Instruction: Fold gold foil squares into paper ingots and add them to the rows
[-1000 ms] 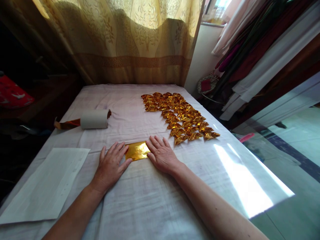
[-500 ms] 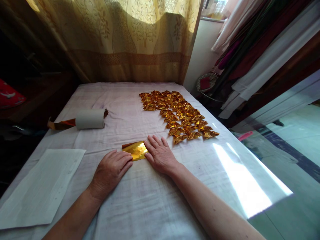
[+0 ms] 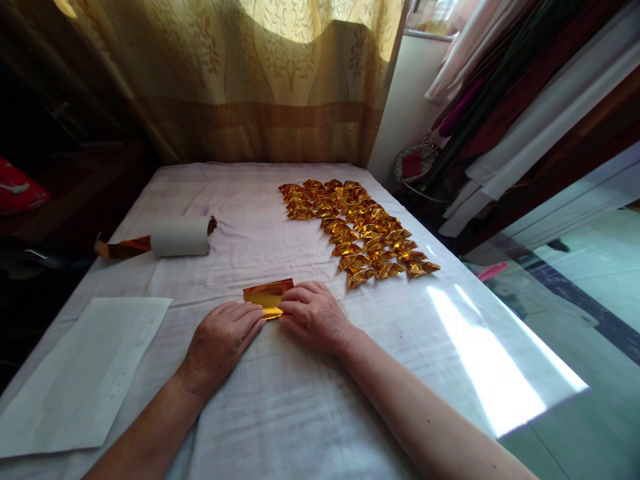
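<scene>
A small sheet of shiny gold foil paper lies on the cloth between my hands, its near edge folded up in a narrow bright strip. My left hand is closed on the near left corner, fingertips pressed together on the fold. At the right end, my right hand has its fingers curled over the near edge, pinching it; its thumb is mostly hidden under the fingers. Beyond my right hand, several folded gold foil ingots stand in close rows.
A grey-white roll with a gold foil strip trailing out lies at the left. Nearer is a white paper sheet. The white cloth covers the table, with a sunlit patch at right. A patterned curtain hangs behind.
My right hand has gone from lying flat on the foil to curled fingers at its near edge. The near edge now shows a narrow fold. My left hand has barely moved.
</scene>
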Motion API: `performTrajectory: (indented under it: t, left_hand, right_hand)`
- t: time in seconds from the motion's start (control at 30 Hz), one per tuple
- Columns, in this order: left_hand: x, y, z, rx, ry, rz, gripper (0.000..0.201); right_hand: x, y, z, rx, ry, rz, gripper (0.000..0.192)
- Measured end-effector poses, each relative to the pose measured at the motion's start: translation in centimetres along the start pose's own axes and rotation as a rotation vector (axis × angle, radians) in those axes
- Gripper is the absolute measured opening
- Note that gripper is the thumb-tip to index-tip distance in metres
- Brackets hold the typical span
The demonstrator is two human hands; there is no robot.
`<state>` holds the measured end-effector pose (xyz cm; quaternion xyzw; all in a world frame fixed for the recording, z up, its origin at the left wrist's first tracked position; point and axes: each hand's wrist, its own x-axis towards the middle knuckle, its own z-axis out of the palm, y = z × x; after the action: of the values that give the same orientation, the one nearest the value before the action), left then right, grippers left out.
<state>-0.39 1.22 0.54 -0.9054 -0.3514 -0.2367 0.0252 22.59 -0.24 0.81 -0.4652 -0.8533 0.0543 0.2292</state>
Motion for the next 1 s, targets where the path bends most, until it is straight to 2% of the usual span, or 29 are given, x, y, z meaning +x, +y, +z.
performTrajectory:
  t: [0.13, 0.37, 0.57, 0.7, 0.8, 1.0]
  left_hand:
    - [0.1, 0.1, -0.2, -0.006, -0.002, -0.018, 0.036]
    - [0.0, -0.3, -0.5, -0.061, -0.040, -0.046, 0.033]
    - [-0.2, -0.9, -0.9, -0.031, -0.048, -0.118, 0.033]
    - [-0.2, -0.9, -0.7, -0.058, -0.052, -0.174, 0.036]
    - [-0.1, -0.9, -0.7, -0.078, -0.053, -0.213, 0.035]
    - [-0.1, -0.9, -0.7, -0.047, -0.028, -0.295, 0.034]
  right_hand:
    - [0.0, -0.2, 0.2, -0.044, -0.061, 0.005, 0.020]
    - [0.1, 0.2, 0.3, -0.089, -0.058, 0.042, 0.020]
    - [0.2, 0.1, -0.1, -0.086, -0.083, 0.089, 0.024]
    - [0.1, 0.3, -0.5, -0.034, -0.103, 0.088, 0.019]
    - [0.0, 0.5, -0.4, -0.012, -0.090, 0.092, 0.015]
    - [-0.1, 0.8, 0.6, 0.029, -0.009, 0.194, 0.015]
